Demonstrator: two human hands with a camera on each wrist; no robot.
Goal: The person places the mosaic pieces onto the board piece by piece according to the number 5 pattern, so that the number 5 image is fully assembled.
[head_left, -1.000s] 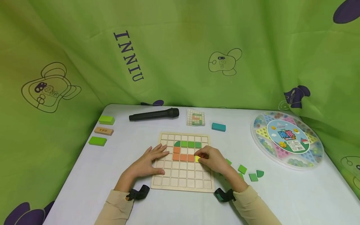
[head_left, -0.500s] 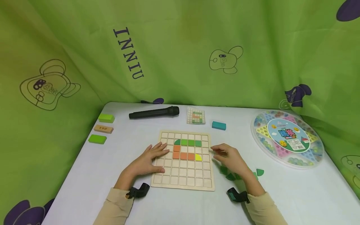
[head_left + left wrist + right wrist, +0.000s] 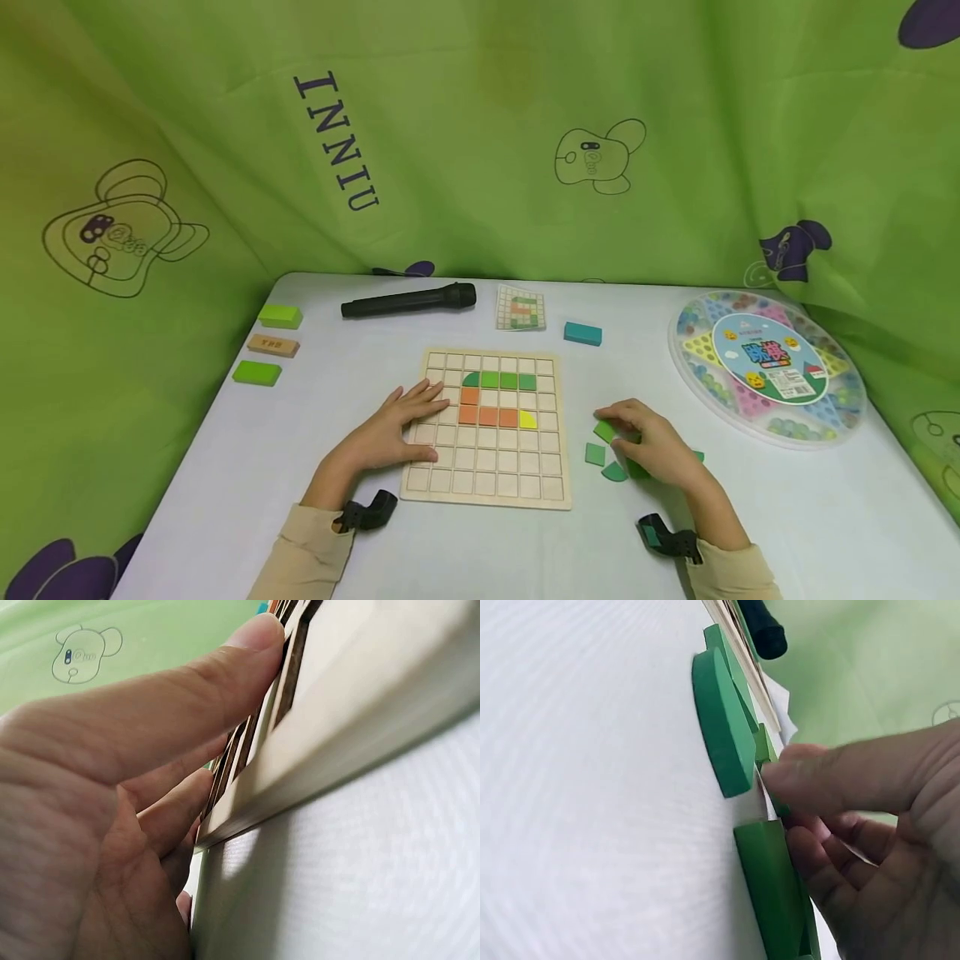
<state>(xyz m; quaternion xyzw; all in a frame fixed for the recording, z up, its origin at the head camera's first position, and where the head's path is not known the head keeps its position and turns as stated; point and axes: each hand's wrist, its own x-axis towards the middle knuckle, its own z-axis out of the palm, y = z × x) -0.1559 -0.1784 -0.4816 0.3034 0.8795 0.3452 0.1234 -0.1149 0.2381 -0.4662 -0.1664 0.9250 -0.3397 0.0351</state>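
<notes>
A wooden grid board (image 3: 480, 482) lies mid-table, with green, orange and yellow tiles in some of its squares. My left hand (image 3: 390, 433) rests with spread fingers on the board's left edge; in the left wrist view its thumb (image 3: 225, 671) lies on the rim. Right of the board, my right hand (image 3: 648, 442) pinches a light green square tile (image 3: 603, 431) between thumb and index finger, low at the table. Beside it lie a green square tile (image 3: 595, 454) and a green quarter-round tile (image 3: 614, 472). More green tiles (image 3: 769, 885) are partly hidden under the hand.
Behind the board are a black microphone (image 3: 408, 301), a pattern card (image 3: 521, 309) and a blue block (image 3: 582, 334). Two green blocks and a wooden block (image 3: 273, 346) line the left edge. A round marble game box (image 3: 768, 367) sits at the right.
My right hand has let go of the yellow tile, now lying in its square, and moved right and down to the loose green tiles. The left hand has stayed in place.
</notes>
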